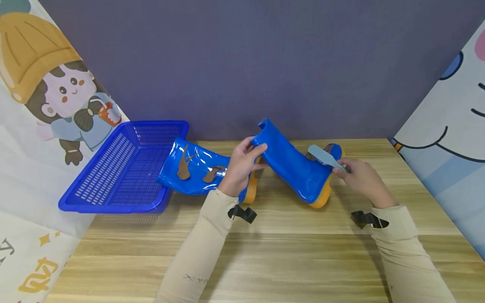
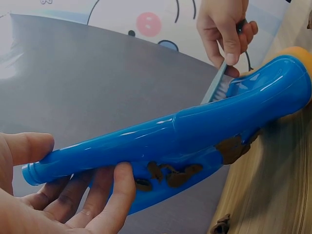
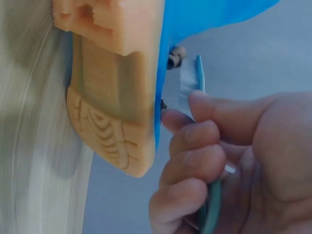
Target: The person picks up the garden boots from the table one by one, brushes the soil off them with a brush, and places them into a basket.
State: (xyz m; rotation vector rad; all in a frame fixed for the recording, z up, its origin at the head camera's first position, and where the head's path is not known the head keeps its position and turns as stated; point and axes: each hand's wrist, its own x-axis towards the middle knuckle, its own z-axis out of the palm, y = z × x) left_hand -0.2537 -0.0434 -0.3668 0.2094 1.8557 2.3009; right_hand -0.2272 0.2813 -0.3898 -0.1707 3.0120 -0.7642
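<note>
My left hand point(image 1: 242, 164) grips the top of a blue rain boot point(image 1: 289, 162), thumb on one side and fingers on the other. The boot leans with its yellow sole point(image 3: 112, 87) toward the right, and brown mud patches point(image 2: 183, 174) cling to its side. In my right hand point(image 1: 361, 179) is a light blue brush point(image 1: 326, 156), pinched by its handle. Its white bristles point(image 2: 222, 90) face the upper foot of the boot, beside brown clumps point(image 3: 176, 57). A second blue boot point(image 1: 201, 168), streaked with mud, lies on its side behind my left wrist.
A blue plastic basket point(image 1: 129, 168) stands at the left, against the second boot's open end. Under everything is a wood-grain table point(image 1: 288, 252). A grey panel point(image 1: 250, 63) rises along the back, with cartoon-printed sheets point(image 1: 34, 168) at the sides. A brown crumb point(image 2: 222, 224) lies on the table.
</note>
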